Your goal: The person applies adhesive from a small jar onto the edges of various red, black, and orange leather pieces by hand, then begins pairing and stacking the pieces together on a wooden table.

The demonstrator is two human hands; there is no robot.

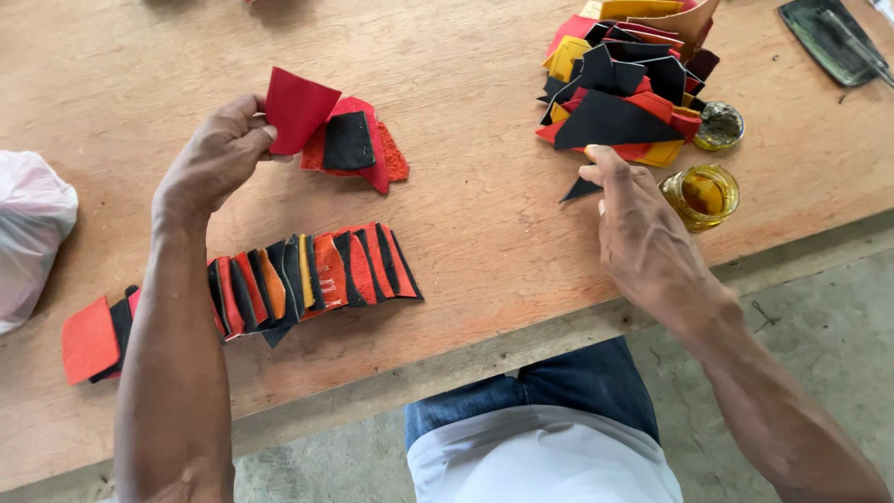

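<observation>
Plywood table (466,214); grey concrete floor (819,307) below front edge.

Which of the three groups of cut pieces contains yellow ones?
The tall pile at the upper right, beside the right hand; the others show only red, orange and black.

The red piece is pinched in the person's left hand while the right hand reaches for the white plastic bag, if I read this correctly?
Not quite. In the head view the left hand does pinch the red piece, but the right hand reaches for the pile of cut pieces, touching a black piece. The white plastic bag lies far left.
</observation>
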